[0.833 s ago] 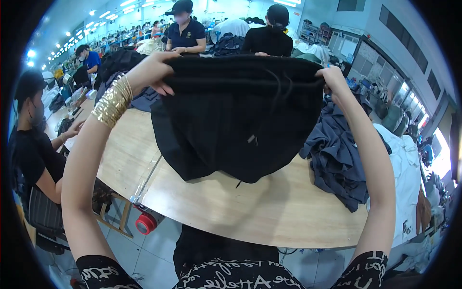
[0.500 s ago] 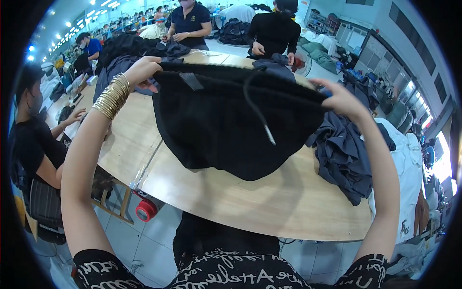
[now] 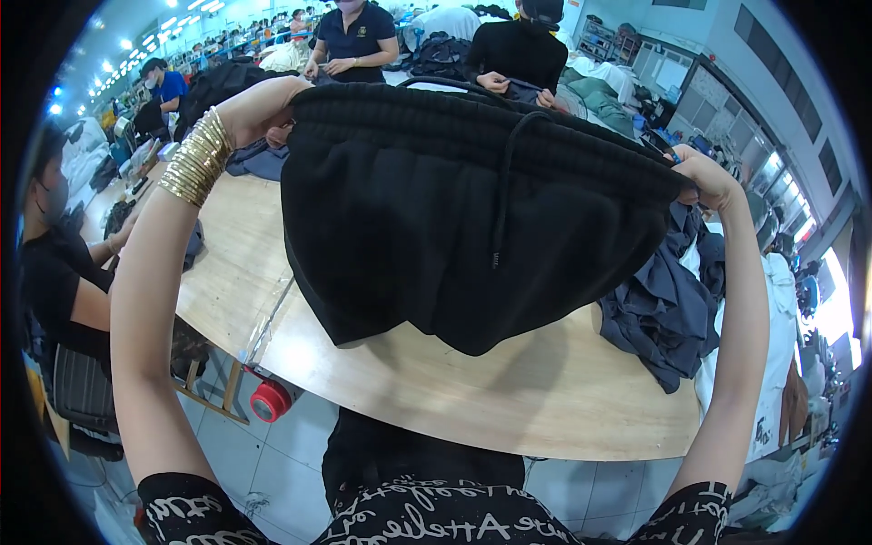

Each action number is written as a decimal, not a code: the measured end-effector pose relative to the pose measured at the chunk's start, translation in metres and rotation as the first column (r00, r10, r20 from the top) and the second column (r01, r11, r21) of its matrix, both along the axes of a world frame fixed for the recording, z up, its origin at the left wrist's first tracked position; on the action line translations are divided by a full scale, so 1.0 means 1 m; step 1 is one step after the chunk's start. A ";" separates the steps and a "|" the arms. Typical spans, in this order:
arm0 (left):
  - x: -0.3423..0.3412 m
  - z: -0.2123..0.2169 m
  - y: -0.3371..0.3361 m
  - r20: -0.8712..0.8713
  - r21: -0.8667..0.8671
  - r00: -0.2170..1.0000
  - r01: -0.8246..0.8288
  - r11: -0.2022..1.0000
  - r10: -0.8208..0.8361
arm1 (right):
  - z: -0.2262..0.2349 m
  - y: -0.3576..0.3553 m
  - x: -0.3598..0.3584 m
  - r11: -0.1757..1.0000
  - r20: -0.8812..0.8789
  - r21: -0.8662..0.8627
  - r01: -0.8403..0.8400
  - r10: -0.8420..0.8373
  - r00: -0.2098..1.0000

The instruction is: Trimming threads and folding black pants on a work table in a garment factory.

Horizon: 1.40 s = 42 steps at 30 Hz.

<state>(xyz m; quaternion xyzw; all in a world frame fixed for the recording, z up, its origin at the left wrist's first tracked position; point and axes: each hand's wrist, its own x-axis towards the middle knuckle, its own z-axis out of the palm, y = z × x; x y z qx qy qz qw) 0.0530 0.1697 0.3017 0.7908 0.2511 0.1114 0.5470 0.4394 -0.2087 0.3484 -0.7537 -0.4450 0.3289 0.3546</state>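
A black fleece garment [image 3: 454, 227] with an elastic waistband and a dangling drawstring [image 3: 504, 182] is stretched wide in the air above a wooden table [image 3: 509, 391]. My left hand [image 3: 263, 104] grips the waistband's left end; gold bangles [image 3: 195, 159] cover that wrist. My right hand [image 3: 704, 177] grips the waistband's right end. The garment's lower edge hangs just over the tabletop and hides the table's middle.
A heap of dark grey-blue garments [image 3: 668, 309] lies on the table at the right. Two people in dark tops [image 3: 354, 36] work at the far side, another sits at the left [image 3: 54, 272]. A red tape roll [image 3: 271, 400] hangs under the table edge.
The garment has been pulled wider and closer to me, its waistband now stretched taut between both hands. My right hand has moved further right.
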 end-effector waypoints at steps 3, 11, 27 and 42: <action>0.003 0.002 0.005 -0.025 -0.040 0.997 0.071 0.997 -0.072 | -0.002 0.003 0.004 1.000 0.029 -0.001 0.002 -0.002 1.000; 0.008 -0.003 0.002 -0.003 -0.056 1.000 -0.021 0.998 0.021 | 0.001 0.015 0.003 0.999 0.057 -0.036 0.020 -0.018 0.998; 0.005 -0.251 -0.031 -0.455 -0.056 0.861 -0.281 0.958 0.226 | -0.197 0.053 -0.005 0.915 -0.159 -0.360 0.183 -0.253 0.954; 0.039 -0.219 -0.134 0.206 0.735 0.949 0.011 0.678 -0.239 | -0.250 0.080 -0.163 0.867 0.293 0.498 0.001 -0.169 0.941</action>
